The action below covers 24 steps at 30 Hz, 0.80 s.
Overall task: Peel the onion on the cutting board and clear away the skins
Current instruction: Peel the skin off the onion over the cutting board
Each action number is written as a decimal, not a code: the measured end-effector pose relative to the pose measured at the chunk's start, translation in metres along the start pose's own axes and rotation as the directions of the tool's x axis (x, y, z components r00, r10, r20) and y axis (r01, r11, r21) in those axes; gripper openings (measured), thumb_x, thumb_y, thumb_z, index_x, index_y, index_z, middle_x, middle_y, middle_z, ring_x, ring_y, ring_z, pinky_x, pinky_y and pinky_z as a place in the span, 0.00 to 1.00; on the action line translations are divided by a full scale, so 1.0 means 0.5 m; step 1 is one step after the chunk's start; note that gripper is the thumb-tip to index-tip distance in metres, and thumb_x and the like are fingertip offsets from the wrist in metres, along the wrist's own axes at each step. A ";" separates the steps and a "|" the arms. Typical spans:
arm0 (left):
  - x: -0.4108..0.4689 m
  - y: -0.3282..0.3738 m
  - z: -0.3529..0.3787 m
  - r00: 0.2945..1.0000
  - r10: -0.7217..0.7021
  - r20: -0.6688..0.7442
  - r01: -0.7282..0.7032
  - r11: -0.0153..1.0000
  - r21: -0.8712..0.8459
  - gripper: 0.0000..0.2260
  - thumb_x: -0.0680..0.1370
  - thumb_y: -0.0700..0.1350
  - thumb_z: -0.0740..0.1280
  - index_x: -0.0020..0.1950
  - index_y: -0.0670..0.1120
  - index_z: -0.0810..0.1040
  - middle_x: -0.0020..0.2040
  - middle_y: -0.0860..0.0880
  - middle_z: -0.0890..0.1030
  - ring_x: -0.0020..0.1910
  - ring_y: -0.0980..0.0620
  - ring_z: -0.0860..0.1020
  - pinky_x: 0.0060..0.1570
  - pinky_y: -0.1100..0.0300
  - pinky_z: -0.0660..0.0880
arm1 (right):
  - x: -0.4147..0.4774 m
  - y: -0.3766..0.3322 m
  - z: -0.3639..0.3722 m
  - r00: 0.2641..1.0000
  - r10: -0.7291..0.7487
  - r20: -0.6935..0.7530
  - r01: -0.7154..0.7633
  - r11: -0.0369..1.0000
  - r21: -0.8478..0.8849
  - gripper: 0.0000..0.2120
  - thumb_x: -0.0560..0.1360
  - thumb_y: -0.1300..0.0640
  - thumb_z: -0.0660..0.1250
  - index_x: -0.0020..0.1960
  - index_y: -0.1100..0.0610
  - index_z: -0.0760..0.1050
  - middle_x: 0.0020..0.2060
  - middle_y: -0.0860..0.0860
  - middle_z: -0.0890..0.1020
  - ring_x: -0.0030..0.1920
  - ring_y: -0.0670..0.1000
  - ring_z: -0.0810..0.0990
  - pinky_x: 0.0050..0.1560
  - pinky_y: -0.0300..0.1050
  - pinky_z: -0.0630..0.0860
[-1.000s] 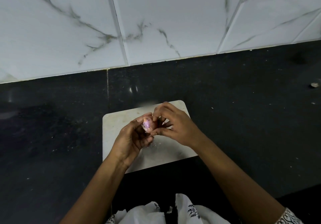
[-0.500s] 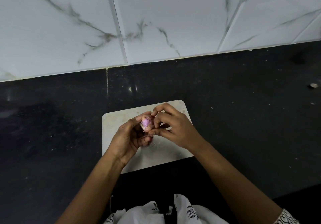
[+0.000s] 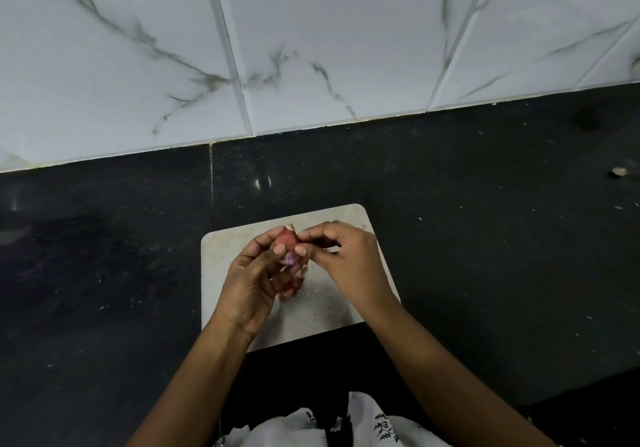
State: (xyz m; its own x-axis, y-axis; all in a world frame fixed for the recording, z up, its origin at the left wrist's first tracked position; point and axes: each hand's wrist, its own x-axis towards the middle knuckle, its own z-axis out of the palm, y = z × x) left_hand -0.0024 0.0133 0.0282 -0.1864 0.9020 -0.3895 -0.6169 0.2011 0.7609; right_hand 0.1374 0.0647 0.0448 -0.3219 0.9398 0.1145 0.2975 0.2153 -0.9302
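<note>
A small reddish onion (image 3: 288, 241) with a purple peeled patch is held just above the pale cutting board (image 3: 322, 315). My left hand (image 3: 254, 280) grips it from the left and below, fingers curled round it. My right hand (image 3: 341, 259) pinches the onion's skin at its upper right side with thumb and fingertips. Much of the onion is hidden behind my fingers. Small flecks of skin lie on the board under my hands.
The board lies on a black stone counter (image 3: 485, 256) that meets a white marbled tile wall (image 3: 329, 48). A small scrap (image 3: 619, 171) lies on the counter at the far right. My patterned white clothing (image 3: 304, 426) shows at the bottom.
The onion has been turned in my left hand, so more reddish skin shows on top. My right fingers shifted from its side to its upper right.
</note>
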 end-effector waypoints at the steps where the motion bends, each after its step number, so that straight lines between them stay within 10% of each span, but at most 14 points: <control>1: 0.000 -0.001 -0.004 1.000 0.000 -0.002 0.000 1.000 -0.006 0.17 0.69 0.40 0.67 0.58 0.42 0.78 0.54 0.43 0.81 0.44 0.52 0.83 0.40 0.62 0.80 | 0.003 0.001 -0.001 1.000 -0.002 0.006 0.002 1.000 -0.007 0.08 0.69 0.61 0.74 0.48 0.57 0.83 0.40 0.45 0.83 0.43 0.41 0.81 0.48 0.36 0.78; 13: -0.006 -0.006 -0.012 0.997 -0.079 0.008 0.079 0.990 -0.116 0.36 0.52 0.53 0.83 0.57 0.43 0.82 0.60 0.41 0.80 0.51 0.48 0.83 0.40 0.61 0.81 | 0.043 0.051 -0.001 0.995 0.035 0.097 0.005 0.924 -0.382 0.06 0.75 0.61 0.67 0.50 0.57 0.81 0.45 0.51 0.85 0.41 0.46 0.80 0.51 0.47 0.79; 17: -0.003 -0.014 -0.013 0.998 -0.058 -0.029 0.055 0.993 -0.104 0.41 0.49 0.55 0.83 0.60 0.44 0.78 0.55 0.43 0.83 0.48 0.49 0.84 0.41 0.61 0.81 | 0.034 0.030 -0.002 0.964 0.183 0.191 -0.168 0.981 -0.094 0.12 0.77 0.50 0.64 0.55 0.54 0.80 0.51 0.49 0.83 0.52 0.46 0.81 0.55 0.44 0.77; 24: -0.002 -0.035 -0.008 0.997 0.067 -0.037 -0.067 0.998 0.017 0.32 0.50 0.57 0.82 0.50 0.48 0.83 0.51 0.46 0.85 0.49 0.50 0.83 0.48 0.58 0.80 | 0.034 0.007 0.002 0.913 0.340 0.224 -0.393 0.878 0.271 0.05 0.70 0.58 0.72 0.44 0.59 0.81 0.38 0.50 0.83 0.36 0.45 0.82 0.35 0.35 0.77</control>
State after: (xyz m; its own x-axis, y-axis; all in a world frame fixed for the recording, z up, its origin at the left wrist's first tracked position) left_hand 0.0055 0.0071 0.0131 -0.2555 0.8987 -0.3564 -0.5902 0.1470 0.7938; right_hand 0.1319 0.0812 0.0430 -0.3940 0.8722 -0.2897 0.1443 -0.2526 -0.9567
